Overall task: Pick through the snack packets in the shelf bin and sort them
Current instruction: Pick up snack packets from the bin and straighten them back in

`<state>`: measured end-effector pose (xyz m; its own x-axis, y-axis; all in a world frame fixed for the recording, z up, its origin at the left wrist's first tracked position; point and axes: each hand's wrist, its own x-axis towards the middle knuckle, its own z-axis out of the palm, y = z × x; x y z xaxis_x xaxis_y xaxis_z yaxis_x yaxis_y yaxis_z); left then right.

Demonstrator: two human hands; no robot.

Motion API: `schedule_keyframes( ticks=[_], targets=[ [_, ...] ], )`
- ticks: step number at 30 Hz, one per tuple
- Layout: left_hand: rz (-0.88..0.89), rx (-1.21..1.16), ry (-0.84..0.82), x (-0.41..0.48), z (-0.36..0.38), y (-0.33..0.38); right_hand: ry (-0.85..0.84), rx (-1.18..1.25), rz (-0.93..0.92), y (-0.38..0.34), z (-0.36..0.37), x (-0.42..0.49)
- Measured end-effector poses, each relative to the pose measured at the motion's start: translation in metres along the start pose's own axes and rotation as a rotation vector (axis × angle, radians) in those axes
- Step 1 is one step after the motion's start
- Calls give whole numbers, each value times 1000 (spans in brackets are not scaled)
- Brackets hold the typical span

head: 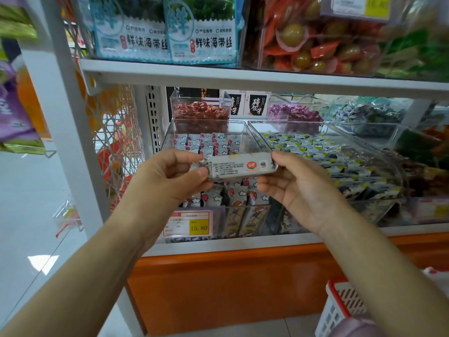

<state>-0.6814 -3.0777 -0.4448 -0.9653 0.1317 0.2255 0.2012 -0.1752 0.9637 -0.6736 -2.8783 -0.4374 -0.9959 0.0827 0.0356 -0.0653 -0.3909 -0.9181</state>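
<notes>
While my left hand (pixel 170 176) and right hand (pixel 295 184) pinch opposite ends of one long grey printed snack packet (pixel 239 166), I hold it label-up above the clear plastic shelf bin (pixel 254 136), likely for reading before sorting.

White shelf board (pixel 243 235), clear bin (pixel 170 132) of grey-and-red packets (pixel 218 142) at its left with a yellow price tag (pixel 188 223) in front, second clear bin (pixel 364 135) of grey-and-yellow packets (pixel 315 152) just beside, smaller tubs (pixel 200 110) behind.
</notes>
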Motion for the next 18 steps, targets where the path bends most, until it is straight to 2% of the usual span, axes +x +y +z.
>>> schedule_keyframes(
  ticks=[10,15,18],
  targets=[
    [27,-1,43,1,0,-4,1,190,216,-1,-4,-1],
    [-1,-39,53,2,3,-3,-12,191,198,0,-6,-1],
    [-82,-122,15,3,3,-1,-22,142,143,0,-8,1]
  ],
)
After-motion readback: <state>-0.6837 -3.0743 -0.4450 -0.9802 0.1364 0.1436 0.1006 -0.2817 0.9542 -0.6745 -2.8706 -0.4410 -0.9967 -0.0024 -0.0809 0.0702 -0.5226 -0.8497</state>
